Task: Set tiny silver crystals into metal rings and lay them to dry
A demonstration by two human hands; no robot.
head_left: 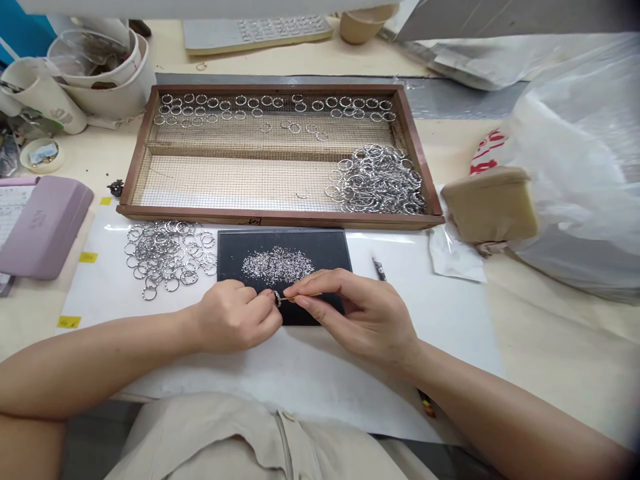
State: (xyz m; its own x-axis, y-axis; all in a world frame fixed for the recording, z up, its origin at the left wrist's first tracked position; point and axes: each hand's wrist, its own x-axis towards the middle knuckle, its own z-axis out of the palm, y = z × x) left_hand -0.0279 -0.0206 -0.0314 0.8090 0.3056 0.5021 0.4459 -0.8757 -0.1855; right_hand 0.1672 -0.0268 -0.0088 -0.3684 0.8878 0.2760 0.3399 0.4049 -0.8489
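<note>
Between the thumb and fingers of my left hand (240,315) is a small silver ring (278,299), held upright and partly hidden by the fingertips. My right hand (357,310) pinches a thin yellowish stick (305,296), its tip at the ring. Both hands are over the front part of a black tray (233,253). On that tray lies a heap of tiny sparkling stones (277,265). To the left, a loose pile of silver rings (167,252) rests on the white sheet.
Behind the tray stands a wooden-framed mesh box (210,180) with ring rows and a large ring heap (377,180). A purple case (47,227) and white cups (107,73) are at left. A plastic bag (575,167) and a tan block (490,205) sit at right. A pen (379,269) lies partly under my right arm.
</note>
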